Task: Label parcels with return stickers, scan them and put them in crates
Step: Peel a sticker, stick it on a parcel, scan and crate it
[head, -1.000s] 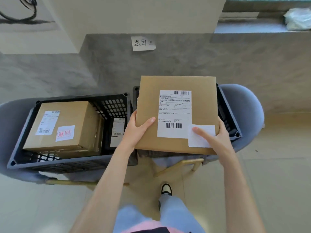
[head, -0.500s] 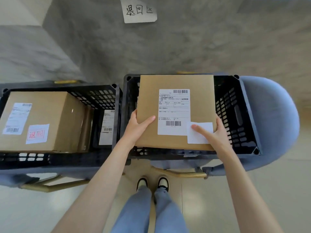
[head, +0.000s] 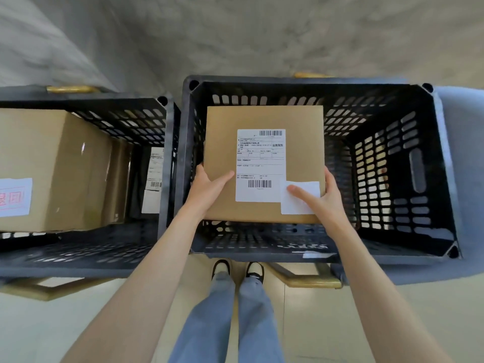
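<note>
The fingers of the left hand (head: 207, 188) and right hand (head: 320, 199) are clamped on the flat parcel's (head: 262, 119) lower edges, thumbs on top, holding it inside the black crate (head: 408, 163) at frame centre-right. A second crate (head: 146, 121) at left holds a labelled box (head: 52, 166).

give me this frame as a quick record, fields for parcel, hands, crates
parcel: flat brown box, shipping label facing up, blank white sticker at the label's lower right corner
left hand: grips the parcel's left edge, thumb on top
right hand: grips the right edge, thumb on the sticker
right crate: black, parcel held inside its opening
left crate: black, holds a big box with a red-print sticker
</note>
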`<state>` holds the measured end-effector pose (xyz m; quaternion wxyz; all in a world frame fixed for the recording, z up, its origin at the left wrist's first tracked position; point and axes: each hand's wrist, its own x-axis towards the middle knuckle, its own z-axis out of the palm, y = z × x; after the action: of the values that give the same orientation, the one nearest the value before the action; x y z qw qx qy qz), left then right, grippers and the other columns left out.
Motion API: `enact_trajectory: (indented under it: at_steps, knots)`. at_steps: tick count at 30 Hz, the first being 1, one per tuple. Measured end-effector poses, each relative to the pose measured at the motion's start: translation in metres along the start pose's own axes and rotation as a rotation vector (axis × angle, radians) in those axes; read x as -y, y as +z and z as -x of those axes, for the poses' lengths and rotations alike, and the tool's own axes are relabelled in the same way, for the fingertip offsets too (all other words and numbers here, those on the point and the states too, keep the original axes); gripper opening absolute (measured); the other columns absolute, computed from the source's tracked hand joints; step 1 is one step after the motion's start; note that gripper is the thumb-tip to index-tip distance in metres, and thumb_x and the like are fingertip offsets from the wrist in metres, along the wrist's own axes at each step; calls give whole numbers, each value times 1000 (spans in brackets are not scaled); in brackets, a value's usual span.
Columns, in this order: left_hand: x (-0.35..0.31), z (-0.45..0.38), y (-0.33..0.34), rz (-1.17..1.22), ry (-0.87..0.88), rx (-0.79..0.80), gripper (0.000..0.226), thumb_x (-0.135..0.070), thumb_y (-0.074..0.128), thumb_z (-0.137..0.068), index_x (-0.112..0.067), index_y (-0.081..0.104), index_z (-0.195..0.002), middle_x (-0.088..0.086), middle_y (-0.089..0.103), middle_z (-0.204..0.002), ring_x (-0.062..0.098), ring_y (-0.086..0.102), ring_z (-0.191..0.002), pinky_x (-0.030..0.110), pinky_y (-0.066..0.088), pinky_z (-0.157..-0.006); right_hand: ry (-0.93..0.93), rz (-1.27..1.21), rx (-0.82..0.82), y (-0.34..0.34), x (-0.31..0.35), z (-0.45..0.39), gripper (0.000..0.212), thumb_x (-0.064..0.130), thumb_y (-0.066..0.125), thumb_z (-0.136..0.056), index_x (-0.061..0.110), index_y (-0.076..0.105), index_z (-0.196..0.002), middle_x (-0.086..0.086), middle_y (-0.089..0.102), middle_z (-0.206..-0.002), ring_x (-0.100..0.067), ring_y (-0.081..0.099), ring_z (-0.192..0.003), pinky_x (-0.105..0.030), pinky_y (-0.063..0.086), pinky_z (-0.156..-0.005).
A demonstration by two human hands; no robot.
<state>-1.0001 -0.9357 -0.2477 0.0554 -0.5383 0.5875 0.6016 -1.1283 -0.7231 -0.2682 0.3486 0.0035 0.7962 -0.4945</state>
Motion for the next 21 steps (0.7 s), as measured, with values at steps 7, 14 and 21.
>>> enact_trajectory:
  at_steps: [7,14,21]
  knots:
    - [4,-12,6,-99,57,-55,81,-37,64,-89,-18,15,-151,-2,42,-147,19,41,-133,43,35,-111,19,-28,13,10,-11,-19,97,33,86,-67,29,31,-146,8,55,-132,-10,55,-116,-39,49,-100]
    - [12,-14,13,-251,104,-108,81,-29,60,-94,-16,8,-154,4,28,-155,22,29,-141,43,27,-115,47,-17,57,14,-17,-34,98,33,85,-69,28,27,-148,7,52,-135,-11,54,-118,-35,48,-98]
    - [16,-16,20,-389,125,-188,76,-12,58,-94,-15,11,-154,8,25,-155,25,28,-141,40,27,-114,90,56,142,17,-26,-42,101,38,82,-71,30,17,-148,5,48,-139,-15,51,-121,-39,43,-105]
